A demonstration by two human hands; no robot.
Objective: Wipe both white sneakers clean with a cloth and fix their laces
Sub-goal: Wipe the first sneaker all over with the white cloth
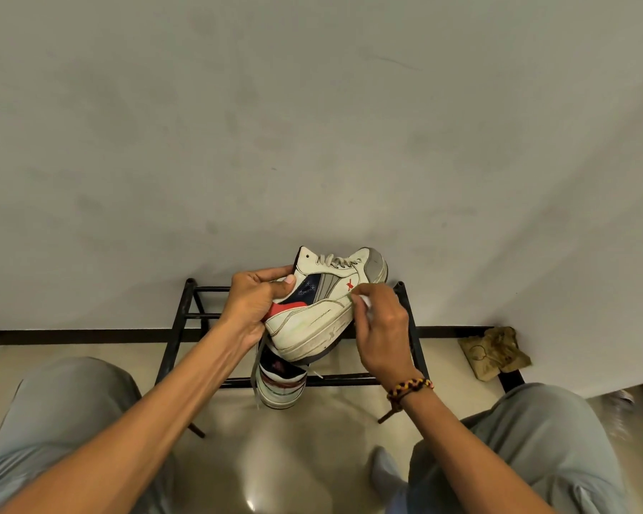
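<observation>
The small white cloth (364, 300) is mostly hidden inside the right hand (381, 328); the second white sneaker (281, 383) sits half hidden below the first.

We're on a single head-worn wide-angle view, looking forward and down past both forearms. The raised sneaker (325, 306) sits close in at centre frame, the black rack (186, 309) just behind it, wall (312, 124) filling the top, knees at the bottom corners.
</observation>
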